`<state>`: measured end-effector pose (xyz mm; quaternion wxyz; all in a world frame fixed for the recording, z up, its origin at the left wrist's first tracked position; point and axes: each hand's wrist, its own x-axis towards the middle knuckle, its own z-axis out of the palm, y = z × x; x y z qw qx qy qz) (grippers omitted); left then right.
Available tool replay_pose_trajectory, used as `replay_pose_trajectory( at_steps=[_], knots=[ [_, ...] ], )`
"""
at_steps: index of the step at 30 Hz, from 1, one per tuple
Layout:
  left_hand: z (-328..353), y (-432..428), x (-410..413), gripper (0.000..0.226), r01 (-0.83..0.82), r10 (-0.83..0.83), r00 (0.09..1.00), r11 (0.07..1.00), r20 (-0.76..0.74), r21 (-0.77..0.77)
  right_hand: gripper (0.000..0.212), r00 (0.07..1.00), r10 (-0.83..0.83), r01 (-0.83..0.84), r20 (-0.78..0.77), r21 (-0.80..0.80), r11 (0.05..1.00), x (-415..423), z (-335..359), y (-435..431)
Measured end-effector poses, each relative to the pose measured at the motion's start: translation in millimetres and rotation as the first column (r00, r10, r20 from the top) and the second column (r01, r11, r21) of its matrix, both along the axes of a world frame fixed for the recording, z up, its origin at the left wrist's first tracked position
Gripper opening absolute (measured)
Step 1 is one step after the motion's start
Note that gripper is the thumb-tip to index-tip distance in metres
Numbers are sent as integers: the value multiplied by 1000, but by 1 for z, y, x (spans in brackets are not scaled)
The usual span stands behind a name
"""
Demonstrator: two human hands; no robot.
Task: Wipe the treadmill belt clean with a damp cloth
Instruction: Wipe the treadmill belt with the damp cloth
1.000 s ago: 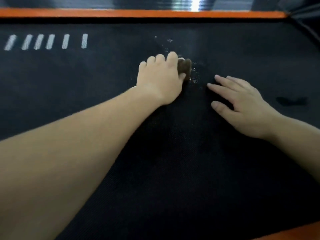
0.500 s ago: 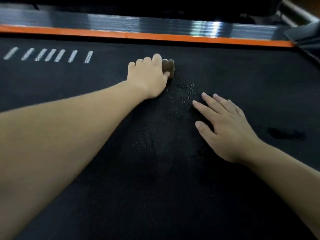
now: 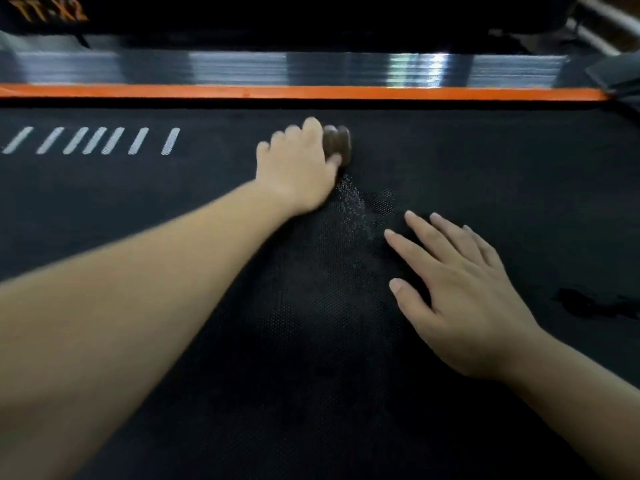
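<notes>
Treadmill belt (image 3: 311, 341): black, matte, finely dimpled weave, filling most of the view. Cloth (image 3: 337, 142): small brown wad, rounded and bunched, lying on the belt near its far edge, just right of the left hand (image 3: 298, 168); the grip is clenched round it, fingers curled over the top and thumb against the near side, hand blurred. Right hand (image 3: 460, 299): palm down on the belt, fingers straight and spread, grip released, holding nothing. Damp sheen (image 3: 353, 202): speckled, glistening streak between the two hands. Dark blotch (image 3: 588, 304): irregular, at far right. White stripes (image 3: 104, 141): seven slanted printed bars, far left. Orange rail (image 3: 311, 92): smooth narrow band along the far edge; ribbed grey strip (image 3: 242, 69) beyond, glossy. Against half a second earlier: cloth and left hand lie closer to the orange rail, the sheen stretches longer behind them, and the right hand is flat as before.
</notes>
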<state>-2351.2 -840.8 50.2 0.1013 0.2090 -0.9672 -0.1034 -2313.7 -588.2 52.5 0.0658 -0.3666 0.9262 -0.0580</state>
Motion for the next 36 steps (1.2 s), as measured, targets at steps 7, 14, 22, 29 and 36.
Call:
replay_pose_trajectory(
  at_steps=[7,14,22,29,36],
  knots=[
    [3,-27,-30,45,4,3,998,994,60,-108,66,1000,15,-15,-27,-10,1000,0,-1,1],
    [3,-28,-50,44,-43,43,999,999,30,25,64,999,8,-11,-43,-55,998,0,-3,1],
    [1,-18,-55,42,78,-76,997,990,20,-117,64,999,21,-23,-48,-47,999,1,-2,1],
    [5,-2,-59,40,127,-127,992,992,12,17,67,999,10,-13,-39,-60,998,0,-1,1],
    [-4,30,-14,35,313,-322,946,940,-47,-132,80,999,-29,28,-14,-84,996,0,0,1]
  ],
)
